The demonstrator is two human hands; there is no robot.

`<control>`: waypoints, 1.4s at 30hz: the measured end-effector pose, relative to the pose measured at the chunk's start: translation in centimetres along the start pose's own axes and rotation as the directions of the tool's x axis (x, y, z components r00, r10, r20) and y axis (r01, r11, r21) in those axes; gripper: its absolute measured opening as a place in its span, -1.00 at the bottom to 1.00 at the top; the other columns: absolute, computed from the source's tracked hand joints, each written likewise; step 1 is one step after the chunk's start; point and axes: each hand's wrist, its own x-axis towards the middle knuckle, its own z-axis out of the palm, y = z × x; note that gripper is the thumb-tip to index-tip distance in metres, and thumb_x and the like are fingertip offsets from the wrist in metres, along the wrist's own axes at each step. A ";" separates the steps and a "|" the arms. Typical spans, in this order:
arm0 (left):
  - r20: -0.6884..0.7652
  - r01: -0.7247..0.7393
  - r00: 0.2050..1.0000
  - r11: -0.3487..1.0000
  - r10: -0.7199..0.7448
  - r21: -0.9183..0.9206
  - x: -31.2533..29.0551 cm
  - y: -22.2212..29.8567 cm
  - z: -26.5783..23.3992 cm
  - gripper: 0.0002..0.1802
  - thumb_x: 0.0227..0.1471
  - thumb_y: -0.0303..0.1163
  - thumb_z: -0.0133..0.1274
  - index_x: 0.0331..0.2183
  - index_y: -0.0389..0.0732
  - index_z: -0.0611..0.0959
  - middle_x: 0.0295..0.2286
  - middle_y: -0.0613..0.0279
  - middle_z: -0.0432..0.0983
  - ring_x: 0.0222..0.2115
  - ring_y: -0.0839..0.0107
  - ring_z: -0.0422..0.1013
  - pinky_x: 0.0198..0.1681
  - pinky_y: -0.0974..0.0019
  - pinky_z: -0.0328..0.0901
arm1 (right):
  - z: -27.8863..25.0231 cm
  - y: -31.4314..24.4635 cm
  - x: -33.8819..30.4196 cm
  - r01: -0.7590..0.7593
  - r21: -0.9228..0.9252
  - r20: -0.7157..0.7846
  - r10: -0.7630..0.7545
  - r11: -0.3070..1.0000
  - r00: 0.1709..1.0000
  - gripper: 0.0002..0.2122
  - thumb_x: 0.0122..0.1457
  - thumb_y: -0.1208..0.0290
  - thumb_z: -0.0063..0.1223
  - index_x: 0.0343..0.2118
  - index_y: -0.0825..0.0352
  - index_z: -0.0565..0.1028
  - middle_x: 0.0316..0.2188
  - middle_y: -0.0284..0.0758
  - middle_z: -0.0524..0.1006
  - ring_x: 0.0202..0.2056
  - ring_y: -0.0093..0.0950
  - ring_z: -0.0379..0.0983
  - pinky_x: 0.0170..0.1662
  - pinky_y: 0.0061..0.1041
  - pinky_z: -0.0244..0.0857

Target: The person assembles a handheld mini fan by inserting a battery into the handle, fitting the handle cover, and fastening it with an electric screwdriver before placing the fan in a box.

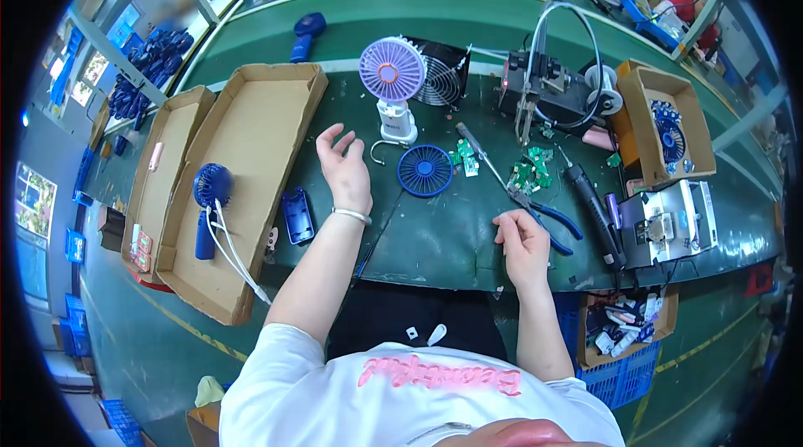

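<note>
My left hand [345, 169] hovers over the green bench with its fingers spread, holding nothing. Close to its right are a small C-shaped hook and a blue round fan grille [425, 171] lying flat. Just beyond stands a white handheld fan [397, 122] with a purple grille, upright and apart from my fingers. Below my left hand lies a blue handle shell [298, 216]. My right hand [524, 248] rests near the bench's front edge with its fingers curled in and nothing visible in them. Beside it lie blue-handled pliers [548, 218], and a screwdriver [478, 149] points toward them.
Cardboard trays [288, 81] stand at left, one with a blue handheld fan [211, 188]. Green circuit boards [530, 173], a black electric screwdriver [595, 213], a machine with a wire loop [548, 83] and a parts box [707, 142] occupy the right. Other people sit across the bench.
</note>
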 end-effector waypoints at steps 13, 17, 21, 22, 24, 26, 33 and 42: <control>0.270 -0.117 0.961 0.971 0.058 0.209 0.2 0.3 0.7 -0.71 -0.01 -0.56 0.10 -0.17 -0.20 0.51 -0.51 0.29 0.50 -0.52 0.57 0.39 -0.42 0.46 0.28 | 0.1 -0.4 -0.2 0.066 -0.205 -0.084 -0.085 0.977 0.993 -0.87 0.21 0.46 0.05 -0.42 0.40 0.53 -0.65 -0.35 0.46 -0.59 -0.63 0.36 -0.50 -0.59 0.21; 0.307 -0.080 0.952 0.977 0.016 0.196 -0.1 -0.1 -0.3 -0.77 0.01 -0.58 0.13 -0.23 -0.19 0.53 -0.47 0.39 0.46 -0.52 0.67 0.31 -0.47 0.56 0.20 | 0.8 0.4 -0.2 0.111 -0.258 -0.063 -0.131 0.960 0.989 -0.88 0.17 0.41 0.10 -0.44 0.35 0.52 -0.65 -0.23 0.47 -0.62 -0.39 0.40 -0.51 -0.46 0.24; 0.393 -0.179 0.919 0.909 0.018 0.377 0.0 -0.5 0.0 -0.88 0.02 -0.45 0.20 -0.38 -0.29 0.63 -0.57 0.42 0.49 -0.57 0.69 0.32 -0.46 0.55 0.25 | 0.1 -0.4 -0.5 0.084 -0.239 -0.021 -0.091 0.967 0.996 -0.87 0.19 0.43 0.07 -0.43 0.37 0.52 -0.67 -0.36 0.45 -0.61 -0.59 0.36 -0.51 -0.57 0.20; 0.381 -0.199 0.924 0.857 0.004 0.475 -0.7 0.8 0.5 -0.86 0.02 -0.42 0.21 -0.42 -0.32 0.66 -0.59 0.40 0.50 -0.58 0.68 0.33 -0.45 0.54 0.26 | 0.1 -0.4 -0.5 0.153 -0.228 -0.051 -0.168 0.962 0.984 -0.87 0.18 0.44 0.08 -0.44 0.39 0.49 -0.67 -0.27 0.42 -0.67 -0.50 0.35 -0.57 -0.51 0.17; 0.388 -0.221 0.922 0.833 0.009 0.508 -0.8 0.8 1.0 -0.85 0.01 -0.41 0.22 -0.42 -0.32 0.67 -0.61 0.40 0.50 -0.59 0.67 0.33 -0.46 0.53 0.26 | -0.1 -0.4 -0.5 0.161 -0.218 -0.057 -0.177 0.963 0.983 -0.87 0.18 0.45 0.08 -0.44 0.39 0.49 -0.66 -0.26 0.42 -0.67 -0.50 0.34 -0.57 -0.51 0.17; 0.374 -0.224 0.927 0.826 0.017 0.518 -0.7 0.6 1.0 -0.86 0.02 -0.42 0.21 -0.42 -0.32 0.66 -0.60 0.38 0.49 -0.59 0.66 0.31 -0.46 0.52 0.26 | -0.1 -0.6 -0.3 0.174 -0.201 -0.047 -0.187 0.964 0.981 -0.87 0.18 0.45 0.08 -0.44 0.39 0.48 -0.65 -0.26 0.43 -0.67 -0.49 0.34 -0.57 -0.50 0.17; 0.499 -0.500 0.826 0.747 0.261 0.438 -0.6 -0.2 1.2 -0.93 0.00 -0.55 0.15 -0.38 -0.28 0.65 -0.56 0.37 0.37 -0.60 0.62 0.26 -0.48 0.51 0.23 | -0.1 -0.6 -0.2 0.191 -0.180 -0.035 -0.201 0.965 0.979 -0.88 0.18 0.46 0.07 -0.44 0.40 0.48 -0.64 -0.24 0.43 -0.66 -0.44 0.35 -0.56 -0.47 0.17; 0.533 -0.463 0.827 0.754 0.180 0.465 -1.0 -0.3 1.2 -0.91 -0.03 -0.59 0.14 -0.38 -0.28 0.65 -0.56 0.37 0.35 -0.62 0.62 0.25 -0.50 0.51 0.22 | -0.2 -0.5 -0.3 0.217 -0.197 -0.031 -0.228 0.956 0.973 -0.88 0.17 0.45 0.07 -0.44 0.39 0.48 -0.64 -0.23 0.43 -0.66 -0.38 0.35 -0.56 -0.45 0.17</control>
